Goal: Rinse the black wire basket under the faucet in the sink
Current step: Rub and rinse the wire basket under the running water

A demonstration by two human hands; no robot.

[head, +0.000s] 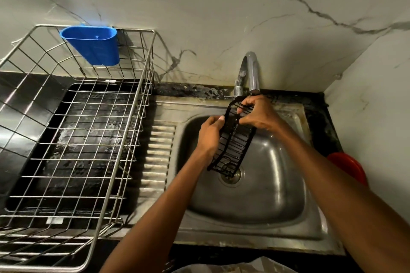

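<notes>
Both hands, L (209, 134) & R (257, 115), grip black wire basket (235, 142) over sink (277, 184), under faucet (249, 73).

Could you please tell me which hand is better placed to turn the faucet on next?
The right hand: it grips the black wire basket's top end just below the faucet. The left hand holds the rim lower down.

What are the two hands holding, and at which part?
Both hold the black wire basket: the left hand grips its left side rim, and the right hand grips its upper end under the faucet.
</notes>
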